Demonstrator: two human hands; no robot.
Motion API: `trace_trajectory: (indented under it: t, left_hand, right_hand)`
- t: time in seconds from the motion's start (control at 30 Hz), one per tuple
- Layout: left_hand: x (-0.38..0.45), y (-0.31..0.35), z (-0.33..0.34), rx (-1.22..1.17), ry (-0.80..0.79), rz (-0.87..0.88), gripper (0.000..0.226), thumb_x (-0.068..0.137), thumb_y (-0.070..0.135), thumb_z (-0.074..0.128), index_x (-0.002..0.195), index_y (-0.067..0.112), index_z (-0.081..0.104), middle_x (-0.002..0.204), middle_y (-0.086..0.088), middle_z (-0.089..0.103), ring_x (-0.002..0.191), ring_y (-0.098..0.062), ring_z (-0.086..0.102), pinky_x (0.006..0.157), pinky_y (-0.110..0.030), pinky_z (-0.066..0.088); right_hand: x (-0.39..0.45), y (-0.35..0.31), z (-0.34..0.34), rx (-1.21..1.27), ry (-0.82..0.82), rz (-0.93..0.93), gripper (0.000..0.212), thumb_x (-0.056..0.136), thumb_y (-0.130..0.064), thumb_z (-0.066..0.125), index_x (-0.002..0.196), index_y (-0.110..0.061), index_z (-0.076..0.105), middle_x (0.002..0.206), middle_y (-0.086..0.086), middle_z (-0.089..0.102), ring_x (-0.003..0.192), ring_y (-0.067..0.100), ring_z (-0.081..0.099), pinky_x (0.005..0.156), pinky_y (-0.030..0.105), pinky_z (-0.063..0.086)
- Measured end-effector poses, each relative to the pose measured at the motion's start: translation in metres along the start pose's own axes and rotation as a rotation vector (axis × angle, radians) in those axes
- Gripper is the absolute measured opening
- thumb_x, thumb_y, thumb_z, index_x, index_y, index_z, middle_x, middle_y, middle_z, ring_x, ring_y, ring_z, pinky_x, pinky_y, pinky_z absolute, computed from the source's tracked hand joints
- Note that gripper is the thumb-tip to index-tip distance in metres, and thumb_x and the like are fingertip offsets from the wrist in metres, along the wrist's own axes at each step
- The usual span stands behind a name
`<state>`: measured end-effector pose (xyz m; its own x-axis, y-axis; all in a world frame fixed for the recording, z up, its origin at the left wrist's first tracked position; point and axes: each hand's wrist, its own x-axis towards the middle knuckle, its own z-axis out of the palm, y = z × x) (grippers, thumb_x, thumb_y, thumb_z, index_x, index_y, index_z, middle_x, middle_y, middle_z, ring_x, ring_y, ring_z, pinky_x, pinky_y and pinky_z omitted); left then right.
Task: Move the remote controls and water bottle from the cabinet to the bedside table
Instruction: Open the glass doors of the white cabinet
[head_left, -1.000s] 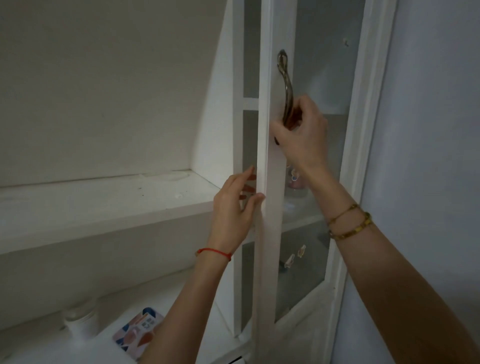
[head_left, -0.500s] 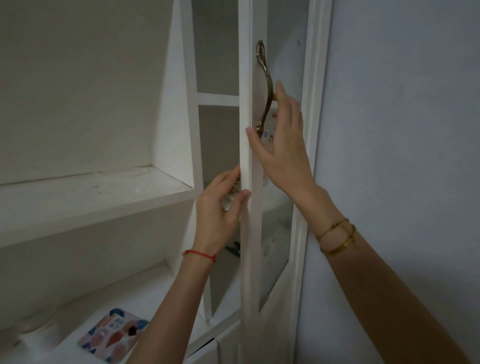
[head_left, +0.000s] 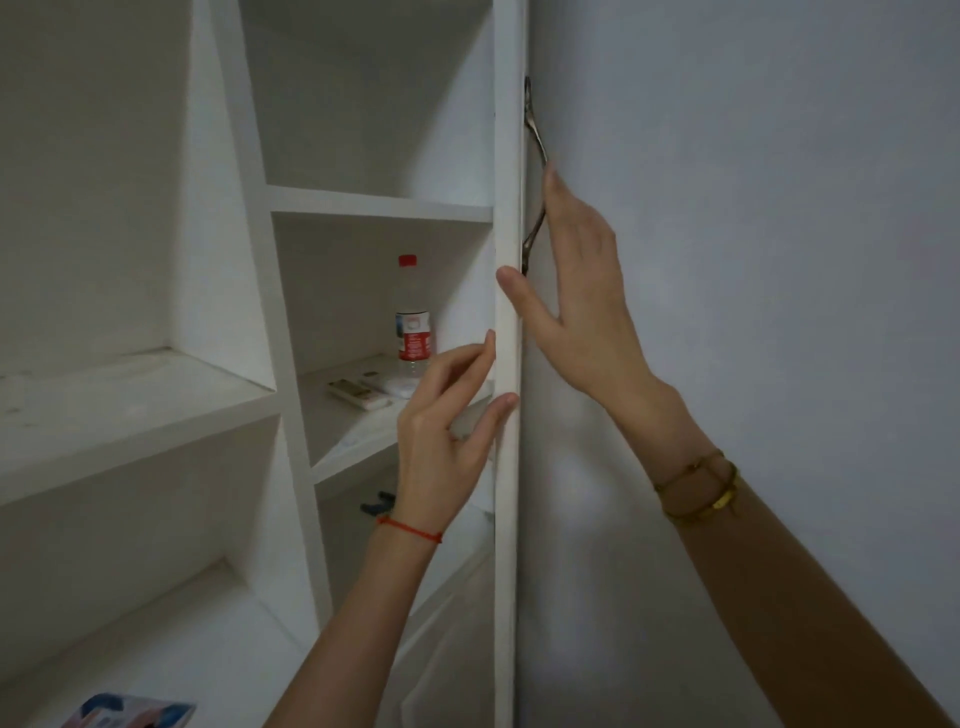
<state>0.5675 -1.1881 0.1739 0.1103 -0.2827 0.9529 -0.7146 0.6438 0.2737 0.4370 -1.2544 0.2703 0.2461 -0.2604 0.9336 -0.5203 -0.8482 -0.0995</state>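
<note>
The white cabinet door (head_left: 506, 519) stands swung wide, seen edge-on. On the middle shelf (head_left: 353, 436) a clear water bottle (head_left: 413, 317) with a red cap and red label stands upright. Two pale remote controls (head_left: 358, 393) lie flat just left of it. My left hand (head_left: 447, 426) pinches the door's edge, thumb on the front and fingers on the inner side. My right hand (head_left: 582, 291) lies flat against the door's outer face beside the metal handle (head_left: 535, 171), fingers straight, thumb on the edge. Neither hand touches the bottle or the remotes.
A grey wall (head_left: 753, 260) stands close behind the door on the right. Open white shelves (head_left: 130, 405) run to the left. A small dark-blue object (head_left: 376, 504) lies on the shelf below the remotes. A colourful card (head_left: 135, 714) lies at the bottom left.
The door has swung further out to the right, exposing the bottle and remotes. My right hand let go of the handle and now lies flat. The view shifted right.
</note>
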Motion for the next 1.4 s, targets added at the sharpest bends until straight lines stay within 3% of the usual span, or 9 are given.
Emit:
trace_trajectory:
  t: [0.17, 0.33, 0.43, 0.67, 0.8, 0.9, 1.13, 1.4]
  left_hand:
    - [-0.002, 0.007, 0.029, -0.091, -0.023, 0.031, 0.05, 0.086, 0.006, 0.072, 0.133, 0.001, 0.055, 0.123, -0.01, 0.057, 0.117, -0.011, 0.054, 0.1, -0.019, 0.041]
    - [-0.003, 0.013, 0.054, -0.16, -0.117, 0.031, 0.052, 0.09, 0.008, 0.066, 0.139, 0.002, 0.049, 0.142, -0.01, 0.047, 0.136, -0.014, 0.043, 0.112, -0.033, 0.039]
    - [-0.003, 0.015, 0.069, -0.175, -0.169, 0.032, 0.056, 0.092, 0.012, 0.065, 0.143, 0.004, 0.043, 0.151, -0.008, 0.041, 0.142, -0.015, 0.036, 0.115, -0.04, 0.035]
    - [0.002, 0.019, 0.114, -0.11, -0.186, 0.12, 0.059, 0.093, 0.019, 0.065, 0.145, 0.006, 0.041, 0.152, -0.01, 0.038, 0.143, -0.014, 0.034, 0.115, -0.038, 0.035]
    - [0.004, 0.021, 0.145, -0.051, -0.259, 0.131, 0.065, 0.095, 0.031, 0.06, 0.15, 0.011, 0.032, 0.156, -0.007, 0.031, 0.145, -0.018, 0.03, 0.113, -0.045, 0.036]
    - [0.005, 0.021, 0.162, 0.007, -0.31, 0.152, 0.07, 0.096, 0.035, 0.057, 0.153, 0.013, 0.023, 0.159, -0.006, 0.025, 0.148, -0.017, 0.024, 0.117, -0.049, 0.026]
    - [0.011, 0.017, 0.219, 0.031, -0.416, 0.164, 0.069, 0.1, 0.037, 0.044, 0.155, 0.013, 0.01, 0.164, -0.003, 0.007, 0.151, -0.013, 0.004, 0.123, -0.044, 0.007]
    - [0.021, 0.006, 0.279, 0.162, -0.506, 0.144, 0.069, 0.103, 0.041, 0.035, 0.155, 0.014, -0.001, 0.164, -0.001, -0.007, 0.15, -0.01, -0.011, 0.123, -0.038, -0.003]
  right_hand:
    - [-0.008, 0.02, -0.018, -0.138, 0.001, 0.006, 0.068, 0.102, -0.051, 0.029, 0.158, -0.016, 0.011, 0.166, 0.002, 0.012, 0.153, 0.022, 0.014, 0.123, 0.047, 0.016]
    - [-0.012, 0.031, -0.037, -0.195, -0.011, 0.011, 0.057, 0.105, -0.039, 0.029, 0.158, -0.025, 0.011, 0.166, 0.002, 0.013, 0.153, 0.023, 0.013, 0.12, 0.053, 0.021]
    - [-0.017, 0.037, -0.05, -0.213, 0.001, 0.044, 0.053, 0.107, -0.029, 0.033, 0.157, -0.029, 0.016, 0.165, 0.005, 0.016, 0.151, 0.026, 0.016, 0.12, 0.05, 0.021]
    - [-0.024, 0.071, -0.076, -0.31, -0.002, 0.053, 0.053, 0.107, -0.034, 0.032, 0.157, -0.028, 0.016, 0.166, -0.003, 0.014, 0.152, 0.021, 0.017, 0.12, 0.05, 0.023]
    - [-0.027, 0.094, -0.09, -0.363, 0.02, 0.06, 0.061, 0.104, -0.041, 0.04, 0.157, -0.023, 0.018, 0.166, -0.003, 0.013, 0.152, 0.02, 0.015, 0.123, 0.043, 0.017]
    - [-0.029, 0.105, -0.094, -0.392, 0.022, 0.08, 0.065, 0.102, -0.04, 0.045, 0.157, -0.019, 0.018, 0.166, -0.003, 0.014, 0.153, 0.021, 0.012, 0.12, 0.045, 0.024]
    - [-0.027, 0.168, -0.102, -0.428, 0.015, 0.093, 0.062, 0.104, -0.032, 0.041, 0.157, -0.013, 0.015, 0.166, 0.001, 0.015, 0.154, 0.027, 0.004, 0.116, 0.055, 0.026]
    - [-0.018, 0.242, -0.103, -0.479, -0.021, 0.128, 0.062, 0.105, -0.035, 0.037, 0.158, -0.016, 0.01, 0.167, -0.002, 0.009, 0.154, 0.026, -0.004, 0.123, 0.054, 0.007]
